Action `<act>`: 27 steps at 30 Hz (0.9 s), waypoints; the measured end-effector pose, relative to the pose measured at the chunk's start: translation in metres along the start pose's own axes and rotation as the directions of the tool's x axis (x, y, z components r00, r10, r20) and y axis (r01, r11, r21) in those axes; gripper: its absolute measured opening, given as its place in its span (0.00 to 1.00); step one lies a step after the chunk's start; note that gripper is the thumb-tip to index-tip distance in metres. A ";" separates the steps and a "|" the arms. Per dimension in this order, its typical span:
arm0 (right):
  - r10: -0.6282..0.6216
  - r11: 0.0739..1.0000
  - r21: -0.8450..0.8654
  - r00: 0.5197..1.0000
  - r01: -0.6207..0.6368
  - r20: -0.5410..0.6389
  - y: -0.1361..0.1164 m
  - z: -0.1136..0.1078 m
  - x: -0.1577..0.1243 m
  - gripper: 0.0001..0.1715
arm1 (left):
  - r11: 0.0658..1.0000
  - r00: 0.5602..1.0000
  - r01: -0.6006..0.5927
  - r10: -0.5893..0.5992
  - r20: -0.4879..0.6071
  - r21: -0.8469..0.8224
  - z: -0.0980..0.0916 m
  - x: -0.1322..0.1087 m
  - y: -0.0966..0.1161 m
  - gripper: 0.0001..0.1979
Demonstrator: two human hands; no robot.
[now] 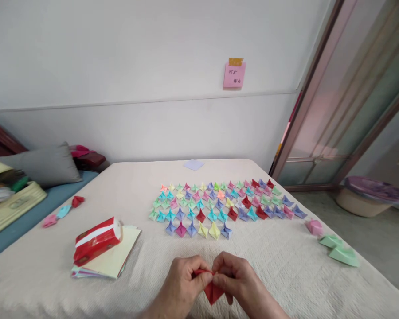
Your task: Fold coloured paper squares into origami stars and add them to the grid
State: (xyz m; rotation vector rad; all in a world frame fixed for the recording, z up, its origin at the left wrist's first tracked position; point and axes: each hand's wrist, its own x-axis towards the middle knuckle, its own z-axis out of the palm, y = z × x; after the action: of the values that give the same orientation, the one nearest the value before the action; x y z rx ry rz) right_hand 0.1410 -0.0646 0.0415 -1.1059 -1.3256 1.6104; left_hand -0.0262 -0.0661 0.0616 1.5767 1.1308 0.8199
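Note:
Both of my hands meet at the near edge of the cream table (286, 261), pinching one small piece of folded red paper (213, 292). My left hand (182, 283) grips its left side with fingers closed, and my right hand (236, 281) pinches the top and right side. Beyond them lie several rows of small folded paper shapes (219, 204) in red, blue, green, pink, purple and yellow. At the left, a stack of coloured paper sheets (115, 261) lies under a red packet (98, 239).
Loose folded pieces lie at the right edge: a pink one (315, 227) and green ones (341, 251). Others lie at the left (64, 211). A white slip (193, 165) sits at the far side. A grey cushion (48, 165), a yellowish box (11, 208) and a basin (372, 195) surround the table.

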 end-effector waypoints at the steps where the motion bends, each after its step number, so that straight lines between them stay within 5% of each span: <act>1: -0.016 1.000 0.019 1.000 0.017 -0.015 -0.001 0.002 -0.001 0.12 | 1.000 1.000 0.014 -0.015 -0.012 -0.011 0.001 0.000 -0.001 0.10; 7: -0.102 0.986 0.127 0.994 0.107 -0.041 -0.005 0.003 -0.002 0.17 | 0.990 0.990 0.080 -0.093 -0.110 -0.118 0.004 0.005 -0.011 0.12; 16: -0.069 0.996 0.043 0.992 0.073 -0.101 0.000 0.001 0.001 0.11 | 0.936 0.978 0.189 -0.208 -0.035 -0.297 0.002 0.003 -0.011 0.10; 27: -0.022 0.997 0.066 0.992 0.031 -0.121 -0.004 -0.001 0.002 0.10 | 0.976 0.994 0.055 -0.074 -0.084 -0.211 0.000 0.003 -0.002 0.09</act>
State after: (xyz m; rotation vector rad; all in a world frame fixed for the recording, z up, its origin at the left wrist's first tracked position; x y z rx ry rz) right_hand 0.1417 -0.0620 0.0446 -1.1213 -1.1938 1.5338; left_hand -0.0260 -0.0628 0.0596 1.3341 1.1159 0.9434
